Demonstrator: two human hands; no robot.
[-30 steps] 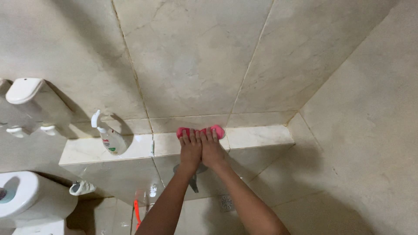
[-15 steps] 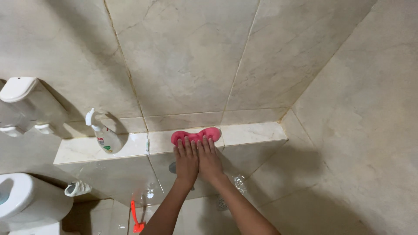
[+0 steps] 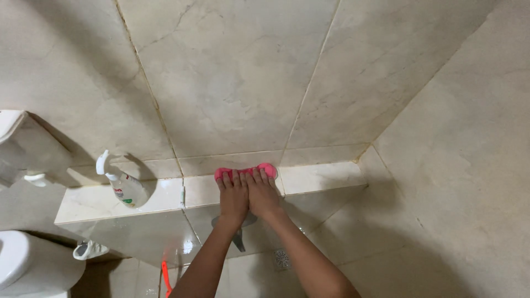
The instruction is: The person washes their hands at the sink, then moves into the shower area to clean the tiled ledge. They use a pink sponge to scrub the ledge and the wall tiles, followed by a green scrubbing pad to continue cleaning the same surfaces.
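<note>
Pink cloth [image 3: 245, 171] lies flat under the left hand [image 3: 234, 197] and right hand [image 3: 261, 193], palms spread open. Even pressure along the marble ledge [image 3: 320, 176] would likely serve best.

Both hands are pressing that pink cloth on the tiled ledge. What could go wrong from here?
Both the left hand and right hand lean on the pink cloth; the glossy ledge looks slippery, so the cloth might slide and the person lurch forward. A sweep leftward could knock over the spray bottle standing on the same ledge.
</note>
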